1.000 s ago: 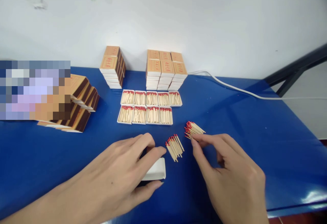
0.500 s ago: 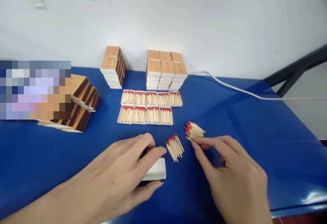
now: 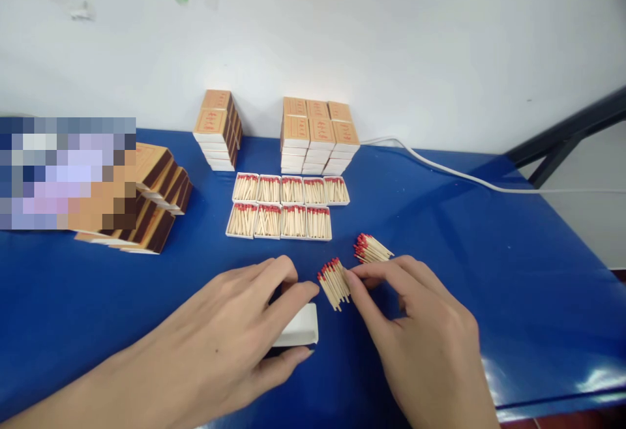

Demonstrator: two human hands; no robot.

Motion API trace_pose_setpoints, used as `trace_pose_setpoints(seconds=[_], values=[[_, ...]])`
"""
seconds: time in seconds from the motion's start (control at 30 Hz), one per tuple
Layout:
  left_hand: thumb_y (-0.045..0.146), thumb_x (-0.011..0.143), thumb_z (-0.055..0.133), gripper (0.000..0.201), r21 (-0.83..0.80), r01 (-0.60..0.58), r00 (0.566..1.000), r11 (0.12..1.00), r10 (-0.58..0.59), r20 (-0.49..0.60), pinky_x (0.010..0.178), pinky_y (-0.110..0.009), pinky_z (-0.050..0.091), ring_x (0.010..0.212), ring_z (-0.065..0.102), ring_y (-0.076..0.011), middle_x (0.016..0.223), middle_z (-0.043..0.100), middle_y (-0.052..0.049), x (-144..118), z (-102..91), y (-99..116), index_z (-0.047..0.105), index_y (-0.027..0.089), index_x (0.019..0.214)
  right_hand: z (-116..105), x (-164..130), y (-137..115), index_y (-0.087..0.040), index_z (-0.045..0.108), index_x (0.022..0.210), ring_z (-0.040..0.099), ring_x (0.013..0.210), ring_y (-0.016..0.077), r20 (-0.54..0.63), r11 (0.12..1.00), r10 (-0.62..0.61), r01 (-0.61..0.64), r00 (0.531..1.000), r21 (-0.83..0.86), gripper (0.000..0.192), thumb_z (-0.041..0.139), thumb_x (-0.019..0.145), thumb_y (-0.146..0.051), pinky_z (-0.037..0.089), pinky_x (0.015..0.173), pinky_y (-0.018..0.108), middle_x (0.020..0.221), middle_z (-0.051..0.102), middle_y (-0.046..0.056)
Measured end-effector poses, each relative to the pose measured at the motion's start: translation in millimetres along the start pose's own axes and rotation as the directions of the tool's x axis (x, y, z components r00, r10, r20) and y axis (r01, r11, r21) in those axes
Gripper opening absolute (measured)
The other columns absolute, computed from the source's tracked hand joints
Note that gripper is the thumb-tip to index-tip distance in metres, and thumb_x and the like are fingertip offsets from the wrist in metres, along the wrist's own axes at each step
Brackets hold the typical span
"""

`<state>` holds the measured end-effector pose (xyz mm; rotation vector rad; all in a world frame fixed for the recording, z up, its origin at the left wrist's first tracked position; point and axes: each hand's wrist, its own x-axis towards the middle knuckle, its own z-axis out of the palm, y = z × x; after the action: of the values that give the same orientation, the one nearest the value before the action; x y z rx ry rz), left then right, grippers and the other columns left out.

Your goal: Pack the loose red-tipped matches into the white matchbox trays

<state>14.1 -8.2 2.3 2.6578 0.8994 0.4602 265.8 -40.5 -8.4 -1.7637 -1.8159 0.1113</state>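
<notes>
My left hand (image 3: 244, 331) curls over a white matchbox tray (image 3: 302, 326), its thumb at the near side and fingers at the far side. Much of that tray is hidden under the hand; the visible end is bare inside. Just beyond its right end lies a small group of red-headed matches (image 3: 334, 285) on the table. At this group's right edge, my right hand (image 3: 415, 331) pinches a match between thumb and index finger, mostly covered by the fingertips. Farther right and back is a second pile of matches (image 3: 372, 248), close to the right hand's knuckles.
Two rows of filled matchbox trays (image 3: 278, 220) lie mid-table. Behind them stand stacks of matchboxes (image 3: 320, 132) and a narrower matchbox stack (image 3: 212, 122). More matchboxes (image 3: 156, 165) are heaped at left beside a blurred patch. A white cable (image 3: 454, 171) crosses the blue table (image 3: 464, 220).
My right hand has moved left from the farther match pile to the edge of the small group, still pinching. My left hand and the tray have stayed in place.
</notes>
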Motion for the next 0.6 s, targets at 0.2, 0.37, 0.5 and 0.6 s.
trace_pose_setpoints(seconds=[0.2,0.37,0.5,0.6], values=[[0.029,0.106,0.076,0.046,0.001,-0.001,1.0,1.0,0.001,0.007,0.076,-0.046,0.067,0.098,0.078,-0.0285,0.126,0.069,-0.009,-1,1.0,0,0.059,0.021,0.148,-10,-1,12,-0.03,0.083,0.104,0.072,0.084,0.019,-0.095,0.997,0.0,-0.007,0.996,-0.074,0.015,0.072,0.112,-0.037,0.053,0.073,0.034,0.096,0.076,-0.001],[0.027,0.102,0.082,0.044,-0.008,0.009,0.999,1.0,-0.008,0.031,0.076,-0.046,0.067,0.094,0.076,-0.027,0.122,0.067,-0.007,0,-0.9,0,0.06,0.022,0.141,-8,-5,22,-0.032,0.086,0.113,0.073,0.083,0.0185,-0.104,0.996,0.003,-0.012,0.995,-0.084,0.015,0.072,0.112,-0.036,0.052,0.07,0.034,0.102,0.079,-0.001],[0.026,0.101,0.084,0.049,-0.02,0.009,1.0,1.0,-0.009,0.024,0.074,-0.044,0.065,0.093,0.074,-0.0259,0.121,0.067,-0.006,1,-1.6,0,0.059,0.022,0.142,-7,-6,20,-0.03,0.085,0.106,0.073,0.083,0.0182,-0.092,0.998,-0.006,0.0,0.996,-0.066,0.016,0.071,0.113,-0.035,0.052,0.07,0.034,0.099,0.078,-0.001],[0.027,0.102,0.083,0.049,-0.018,0.011,0.999,1.0,-0.01,0.032,0.074,-0.043,0.063,0.092,0.073,-0.0252,0.121,0.066,-0.006,0,-1.2,-1,0.059,0.022,0.145,-7,-5,18,-0.029,0.083,0.102,0.072,0.082,0.0186,-0.082,0.998,-0.002,-0.004,0.997,-0.067,0.019,0.07,0.113,-0.037,0.051,0.069,0.034,0.097,0.077,0.0]])
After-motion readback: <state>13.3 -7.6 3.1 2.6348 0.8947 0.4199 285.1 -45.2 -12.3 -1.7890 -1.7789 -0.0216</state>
